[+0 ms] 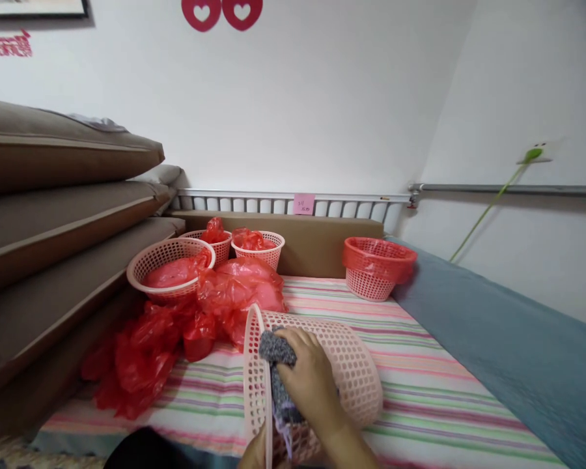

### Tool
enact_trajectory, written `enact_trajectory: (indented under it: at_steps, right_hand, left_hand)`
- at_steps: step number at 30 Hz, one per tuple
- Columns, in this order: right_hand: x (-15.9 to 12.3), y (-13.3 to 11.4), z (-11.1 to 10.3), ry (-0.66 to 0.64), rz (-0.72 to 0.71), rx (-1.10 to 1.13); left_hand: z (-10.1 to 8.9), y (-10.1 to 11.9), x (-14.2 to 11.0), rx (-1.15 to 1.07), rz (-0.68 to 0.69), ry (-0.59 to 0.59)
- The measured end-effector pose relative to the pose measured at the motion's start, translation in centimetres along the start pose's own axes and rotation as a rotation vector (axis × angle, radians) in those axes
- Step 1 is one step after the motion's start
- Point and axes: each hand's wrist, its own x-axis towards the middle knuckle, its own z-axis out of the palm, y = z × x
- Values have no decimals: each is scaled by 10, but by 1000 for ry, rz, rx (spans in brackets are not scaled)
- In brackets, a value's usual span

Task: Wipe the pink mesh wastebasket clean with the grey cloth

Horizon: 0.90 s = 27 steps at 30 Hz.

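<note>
A pink plastic mesh basket lies on its side on the striped sheet, its mouth facing left. My right hand is closed on a grey speckled cloth and presses it against the basket's rim. Only a sliver of my left hand shows at the bottom edge, touching the basket's lower rim; its fingers are hidden.
Crumpled red plastic bags are heaped to the left. Three pink baskets lined with red bags stand behind, and a red-lined basket at the back right. Brown cushions are stacked at left; a blue-grey blanket lies at right.
</note>
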Motion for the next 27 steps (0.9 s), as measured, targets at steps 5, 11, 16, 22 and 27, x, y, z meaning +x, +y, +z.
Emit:
enact_trajectory:
  at_steps: [5, 11, 16, 22, 27]
  right_hand:
    - [32, 2, 9, -22, 75, 33]
    - [29, 11, 11, 10, 70, 18]
    - [12, 13, 8, 40, -2, 10]
    - [-5, 15, -3, 29, 29, 173]
    - [-2, 28, -12, 43, 155, 348]
  left_hand:
    - [-9, -11, 2, -12, 75, -1]
    - [-1, 8, 3, -69, 106, -54]
    - [14, 44, 9, -28, 68, 99]
    - [13, 42, 20, 162, 140, 235]
    - [16, 44, 16, 174, 149, 191]
